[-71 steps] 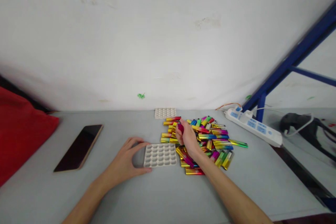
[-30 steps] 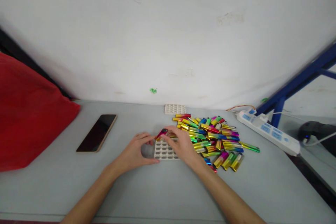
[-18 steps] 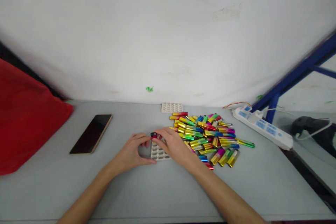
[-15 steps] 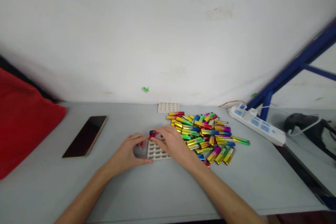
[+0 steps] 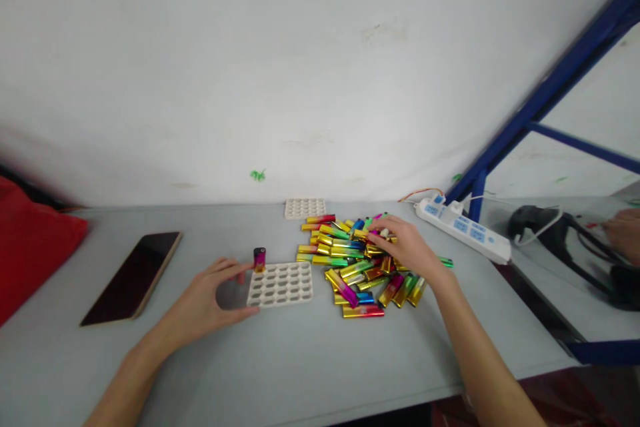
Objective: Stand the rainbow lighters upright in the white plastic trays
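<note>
Right hand (image 5: 407, 247) moved off tray (image 5: 283, 285) to pile of lighters (image 5: 345, 248); fingers part-curled, can't tell grip. Tray holds one magenta-gold lighter (image 5: 259, 260): far-left corner, long axis vertical, black top up. Left hand (image 5: 205, 297) spread wide at tray's left edge.

the heaped tubes (image 5: 347, 252) have a glossy, foil-like metallic finish, smooth and mirror-bright along their sides; the upright tube (image 5: 259, 260) shines the same way below a dark, plastic-looking end; the near tray (image 5: 281, 285) and the far tray (image 5: 305, 208) look like matt, off-white moulded plastic or pulp, which of these is hard to tell; the tabletop (image 5: 225, 373) is smooth and dull grey; the phone (image 5: 133, 278) has a glassy dark face; the red bag (image 5: 30, 240) looks like soft matt cloth; the power strip (image 5: 467, 231) is smooth white plastic; the blue frame (image 5: 540, 97) looks like painted metal; the wall (image 5: 300, 80) is matt, with rough scuffed patches
</note>
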`<control>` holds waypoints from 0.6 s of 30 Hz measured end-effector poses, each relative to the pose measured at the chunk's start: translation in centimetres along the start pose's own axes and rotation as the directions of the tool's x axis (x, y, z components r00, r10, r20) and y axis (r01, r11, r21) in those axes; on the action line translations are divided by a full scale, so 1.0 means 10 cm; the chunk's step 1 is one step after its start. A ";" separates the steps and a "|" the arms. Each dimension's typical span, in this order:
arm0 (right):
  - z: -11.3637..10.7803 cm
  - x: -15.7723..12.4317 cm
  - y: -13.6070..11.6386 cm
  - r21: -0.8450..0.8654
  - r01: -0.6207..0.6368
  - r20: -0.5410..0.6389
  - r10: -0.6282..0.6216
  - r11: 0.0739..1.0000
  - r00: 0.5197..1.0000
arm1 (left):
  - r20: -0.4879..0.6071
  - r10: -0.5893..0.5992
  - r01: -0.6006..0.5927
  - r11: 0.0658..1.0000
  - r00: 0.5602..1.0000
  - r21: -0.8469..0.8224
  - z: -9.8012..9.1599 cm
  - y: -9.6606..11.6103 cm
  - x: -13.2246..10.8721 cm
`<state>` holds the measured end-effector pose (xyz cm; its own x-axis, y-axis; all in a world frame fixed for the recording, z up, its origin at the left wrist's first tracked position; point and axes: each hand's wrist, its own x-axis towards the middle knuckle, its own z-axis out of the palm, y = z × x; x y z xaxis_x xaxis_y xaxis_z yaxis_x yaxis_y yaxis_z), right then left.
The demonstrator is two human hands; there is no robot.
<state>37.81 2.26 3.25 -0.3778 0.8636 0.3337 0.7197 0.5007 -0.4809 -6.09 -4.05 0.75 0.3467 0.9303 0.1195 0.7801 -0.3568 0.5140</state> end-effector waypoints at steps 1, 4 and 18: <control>0.01 -0.02 0.02 -0.024 0.021 0.021 -0.021 0.999 1.000 | -0.009 -0.011 0.011 1.000 1.000 0.002 -0.02 -0.03 -0.01; 0.12 0.01 0.00 -0.084 0.097 0.079 -0.090 0.992 0.993 | -0.016 -0.049 0.050 0.999 0.999 0.004 -0.10 -0.15 -0.04; 0.23 0.23 -0.30 -0.315 0.258 0.282 -0.169 0.913 0.944 | 0.033 -0.172 0.170 0.984 0.985 0.048 -0.09 -0.09 0.25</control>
<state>33.49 2.87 3.58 -0.6429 0.7474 0.1674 0.7435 0.6615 -0.0978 -6.37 -1.28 1.30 0.2247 0.9744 0.0013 0.8520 -0.1971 0.4851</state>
